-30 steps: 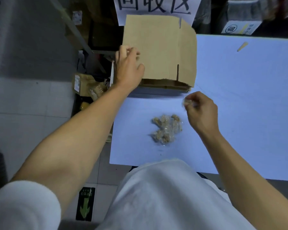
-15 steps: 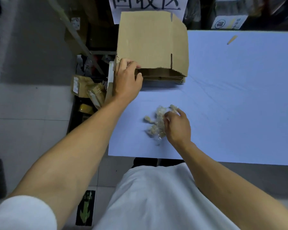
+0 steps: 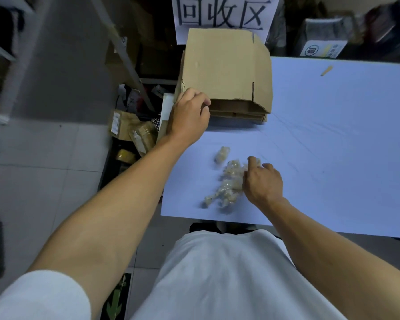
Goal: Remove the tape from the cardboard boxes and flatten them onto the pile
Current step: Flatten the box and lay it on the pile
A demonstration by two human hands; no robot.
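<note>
Flattened cardboard (image 3: 226, 68) lies on pile at 12 o'clock of surface (image 3: 333, 135). I see left hand (image 3: 188, 116), fingers curled over near-left corner. Right hand (image 3: 262, 181) fingers pinch crumpled tape wad (image 3: 229, 185): light, sticky, soft. Board stiff; grip edges.

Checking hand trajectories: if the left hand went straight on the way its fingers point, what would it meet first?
The left hand already touches the near-left corner of the flattened cardboard pile; the pile comes first, though depth is uncertain.
</note>
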